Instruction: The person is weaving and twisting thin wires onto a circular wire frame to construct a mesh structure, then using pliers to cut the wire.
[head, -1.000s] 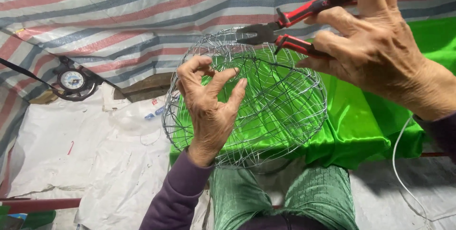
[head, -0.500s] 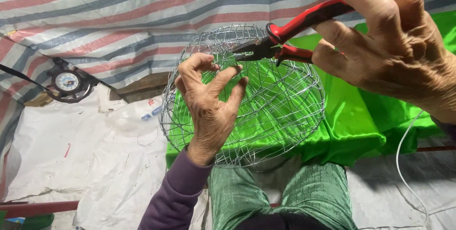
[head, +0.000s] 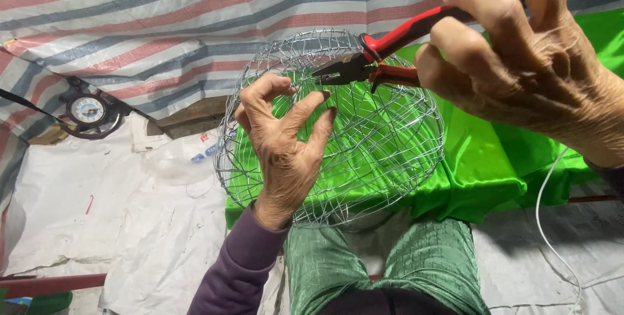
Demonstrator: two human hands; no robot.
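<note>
Your left hand (head: pixel 286 152) holds the wire basket (head: pixel 331 126) up over your lap, above your green trousers (head: pixel 390 269), its fingers (head: pixel 260 91) hooked through the mesh near the top and curled around a strand, thumb and forefinger pinching close to where the pliers (head: pixel 367 61) bite. Your right hand (head: pixel 520 61) grips the red handles, fingers wrapped and squeezed around them, and the dark tips appear pressed onto a wire at the upper rim of the basket, just beside your left fingertips. Judging from the frame, the basket is well advanced: its round form is closed all the way round, with many crossing strands giving a dense mesh on the sides and top. What looks left is tightening or trimming of joints along the upper part, where the pliers are set now; how many loose ends remain cannot be told, as the wires are too fine to follow. Behind the basket a bright green cloth (head: pixel 507 159) lies on the floor, to your left a white sheet (head: pixel 97 224) with a round gauge (head: pixel 88 110) near its far edge, and a striped tarp (head: pixel 162 16) hangs at the back.
</note>
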